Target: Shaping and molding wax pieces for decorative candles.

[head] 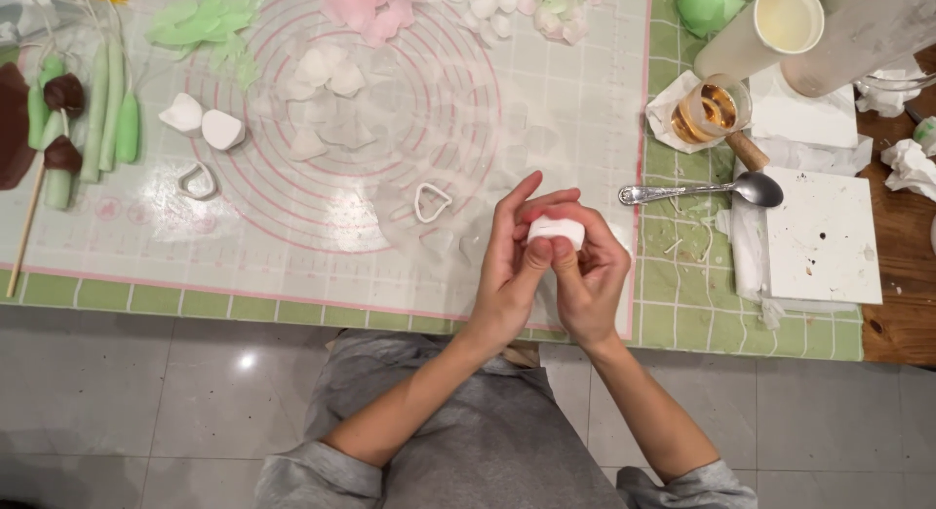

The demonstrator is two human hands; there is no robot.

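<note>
The person's lap in grey cloth (pixel 458 441) was cut off by the bottom edge, and both grey sleeves were only partly seen. Above it, at the table's near edge, a small white lump of paste (pixel 556 228) was held between the two hands, most of it hidden by the fingers, so its full shape could not be made out. The left hand (pixel 512 275) was curled around it from nine o'clock, thumb pressed to its underside, fingers arched over the top. The right hand (pixel 590 280) was closed on it from four o'clock (thumb up against the lump).

Just at ten o'clock from the hands, a heart-shaped cutter (pixel 432 202) lay on the translucent mat with pink rings (pixel 341 265). At two o'clock, a metal spoon (pixel 702 189) rested on the green checked cloth (pixel 682 314), beside a white board (pixel 824 236).

Farther off at ten o'clock, white heart pieces (pixel 205 121) and a second cutter (pixel 198 180) were seen; green stalks (pixel 107 104) lay at the far left, partly blurred. At the top edge, pink petals (pixel 366 7) and a pale roller (pixel 760 31) were cut off.
</note>
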